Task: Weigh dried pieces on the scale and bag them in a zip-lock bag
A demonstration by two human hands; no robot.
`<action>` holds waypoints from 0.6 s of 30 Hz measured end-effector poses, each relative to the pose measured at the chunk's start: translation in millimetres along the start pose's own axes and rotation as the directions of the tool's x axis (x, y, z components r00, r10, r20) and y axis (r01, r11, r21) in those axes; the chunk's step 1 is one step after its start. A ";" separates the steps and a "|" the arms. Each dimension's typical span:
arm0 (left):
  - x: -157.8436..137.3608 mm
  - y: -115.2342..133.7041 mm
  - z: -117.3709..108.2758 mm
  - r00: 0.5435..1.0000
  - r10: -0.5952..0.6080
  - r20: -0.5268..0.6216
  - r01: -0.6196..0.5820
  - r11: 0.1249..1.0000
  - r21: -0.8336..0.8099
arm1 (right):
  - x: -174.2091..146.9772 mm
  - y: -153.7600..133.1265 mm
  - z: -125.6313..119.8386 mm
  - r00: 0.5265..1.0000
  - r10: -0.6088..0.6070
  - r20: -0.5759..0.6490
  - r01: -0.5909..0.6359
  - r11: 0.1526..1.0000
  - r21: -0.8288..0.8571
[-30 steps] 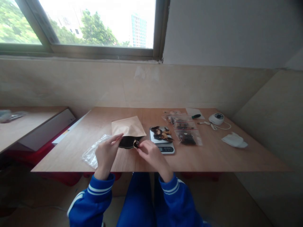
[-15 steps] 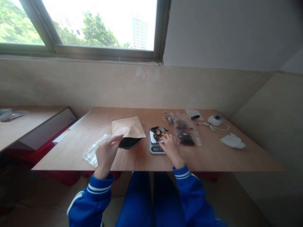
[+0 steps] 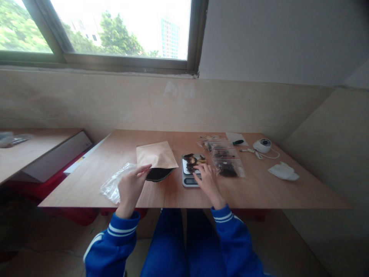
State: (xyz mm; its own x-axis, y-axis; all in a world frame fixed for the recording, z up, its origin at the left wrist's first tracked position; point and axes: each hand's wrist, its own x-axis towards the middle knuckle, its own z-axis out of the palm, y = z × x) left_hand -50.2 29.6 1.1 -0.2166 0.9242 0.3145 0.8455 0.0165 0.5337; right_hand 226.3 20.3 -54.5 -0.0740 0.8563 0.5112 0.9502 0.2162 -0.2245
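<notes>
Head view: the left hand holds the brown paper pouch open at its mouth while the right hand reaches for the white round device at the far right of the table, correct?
Not quite. The left hand does hold the brown paper pouch at its mouth, but the right hand is at the small scale, fingers on the dark pieces piled there. The white round device lies untouched, as the head view shows.

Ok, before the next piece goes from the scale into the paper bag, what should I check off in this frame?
1. Paper bag held open by the left hand: ok, the dark mouth gapes toward the person.
2. Right hand on the dark pieces on the scale: ok, fingertips touch the pile.
3. A piece actually pinched: cannot tell, the fingers hide it.
4. Scale reading: cannot tell, the hand covers the display.
5. Path from scale to bag mouth: ok, bare table between them.
6. Filled clear bags apart from the scale: not ok, they lie against its right edge.
</notes>
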 end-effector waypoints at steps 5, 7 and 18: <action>-2.1 -0.1 0.6 1.000 -0.009 0.013 0.009 1.000 0.000 | -10.3 8.0 -10.0 0.990 0.092 -0.104 -0.078 0.988 0.132; -2.0 0.2 4.2 0.999 -0.018 0.038 0.018 1.000 0.022 | -19.4 14.9 -14.7 0.981 0.148 -0.125 -0.128 0.979 0.158; 17.9 -23.5 50.7 0.960 0.203 0.194 -0.180 0.975 -0.133 | -81.1 71.6 -36.7 0.930 0.290 -0.228 -0.262 0.954 0.145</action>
State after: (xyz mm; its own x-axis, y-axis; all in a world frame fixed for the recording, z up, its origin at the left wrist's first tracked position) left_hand -49.2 65.1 -45.6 0.0590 0.9644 0.2578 0.7979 -0.2008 0.5684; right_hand 311.4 -50.9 -81.6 0.2758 0.7518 0.5989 0.8822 0.0494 -0.4682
